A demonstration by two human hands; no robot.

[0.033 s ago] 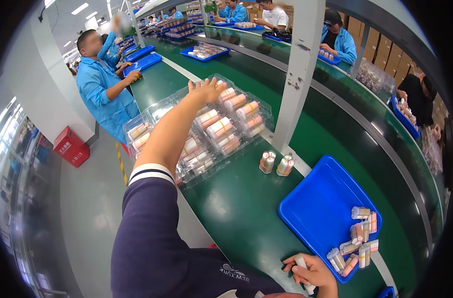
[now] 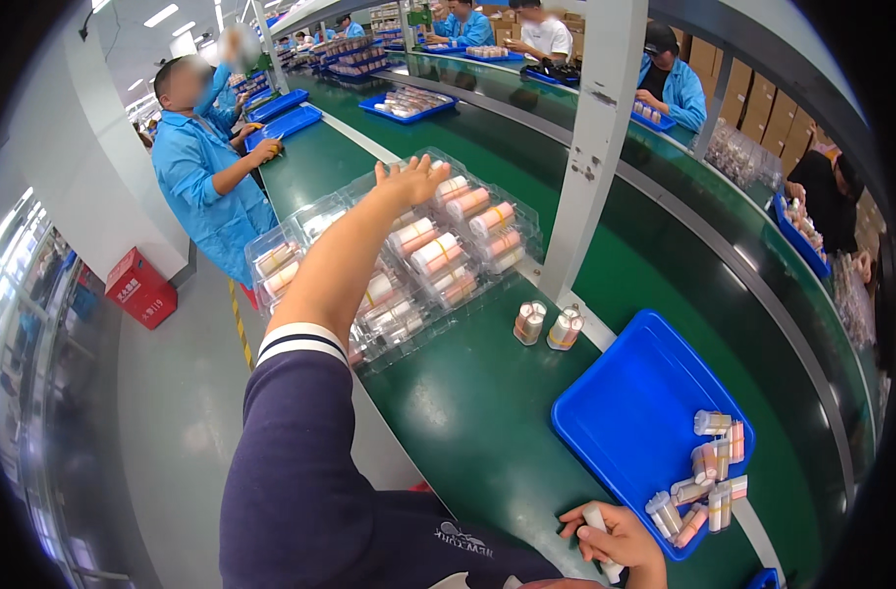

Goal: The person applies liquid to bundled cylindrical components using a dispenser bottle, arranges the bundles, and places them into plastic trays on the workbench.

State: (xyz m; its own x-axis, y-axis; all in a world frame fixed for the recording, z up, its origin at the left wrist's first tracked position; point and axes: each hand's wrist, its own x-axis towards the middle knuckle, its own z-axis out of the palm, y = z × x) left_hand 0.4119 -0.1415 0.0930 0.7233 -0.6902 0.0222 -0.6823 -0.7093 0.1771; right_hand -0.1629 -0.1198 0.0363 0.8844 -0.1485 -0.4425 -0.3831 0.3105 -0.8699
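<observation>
My left arm stretches across a clear plastic tray [image 2: 455, 310], and my left hand [image 2: 411, 184] is over its far part with the fingers spread. In the tray's compartments lie several pink and white tube bundles [image 2: 436, 253], some with yellow bands; my forearm hides part of them. Near the lower edge my right hand [image 2: 620, 542] curls around a slim white tube [image 2: 599, 530]. Just beyond that hand is a blue tray [image 2: 605, 402], with several banded tube bundles [image 2: 704, 461] heaped at its right end. Two more bundles [image 2: 529, 322] stand upright on the green table.
A grey-white post [image 2: 590, 147] rises from the green table [image 2: 448, 412] beyond the plastic tray. At the left a person in blue [image 2: 197, 172] stands beside blue trays [image 2: 289, 123]. Other people work across the belt. A red box [image 2: 141, 288] sits on the floor.
</observation>
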